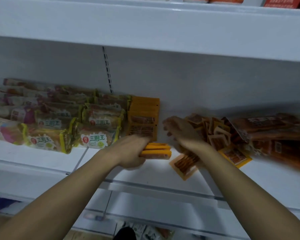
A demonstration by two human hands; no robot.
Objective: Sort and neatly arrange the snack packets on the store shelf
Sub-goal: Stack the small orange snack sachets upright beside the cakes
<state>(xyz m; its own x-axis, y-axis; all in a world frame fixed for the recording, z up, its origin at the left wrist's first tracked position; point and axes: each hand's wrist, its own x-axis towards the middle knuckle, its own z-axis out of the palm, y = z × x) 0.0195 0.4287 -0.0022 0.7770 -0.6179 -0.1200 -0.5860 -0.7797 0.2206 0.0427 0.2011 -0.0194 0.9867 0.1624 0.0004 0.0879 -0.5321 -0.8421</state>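
Two bare hands work over a white store shelf. The left hand curls its fingers round a small bundle of orange packets, gripping them edge-up just above the shelf surface near the centre. The right hand is blurred; its fingers look spread and fairly straight, and an orange snack packet with dark strips showing through lies under its wrist, but I cannot tell whether the hand holds it or only passes over it.

At 12 o'clock from the left hand, a tidy stack of the same orange packets lies flat, running back to the rear wall. At 9 to 10 o'clock from that stack sit rows of yellow-edged bread packs, touching its left side. At 3 o'clock from the right hand lies a loose heap of small orange packets, jumbled at all angles, and beyond it, at the far right, larger reddish-brown packs, heavily blurred.
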